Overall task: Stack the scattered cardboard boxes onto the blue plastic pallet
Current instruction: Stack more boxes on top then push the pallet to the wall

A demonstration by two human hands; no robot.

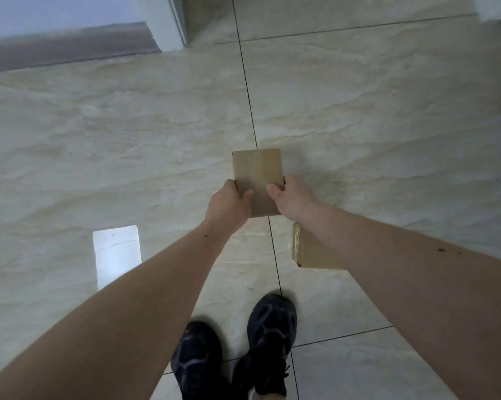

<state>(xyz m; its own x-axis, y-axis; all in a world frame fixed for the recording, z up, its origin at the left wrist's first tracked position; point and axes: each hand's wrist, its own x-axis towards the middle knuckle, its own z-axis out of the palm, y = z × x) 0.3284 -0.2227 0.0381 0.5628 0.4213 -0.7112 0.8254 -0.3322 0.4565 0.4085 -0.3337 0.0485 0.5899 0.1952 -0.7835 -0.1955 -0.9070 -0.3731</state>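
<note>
- Left hand (229, 204) and right hand (291, 199) hold a small cardboard box (257, 176) above the tiled floor (128, 140), fingers clamped on its sides.
- Second box (310, 252) lies on the floor at 5 o'clock from it, partly hidden by the right forearm.

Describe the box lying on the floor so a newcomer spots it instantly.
Start at the dark shoes on the tiled floor. Just ahead and right, half hidden under the right forearm, lies the floor box. Unlike the held box, no hand touches it.
</note>
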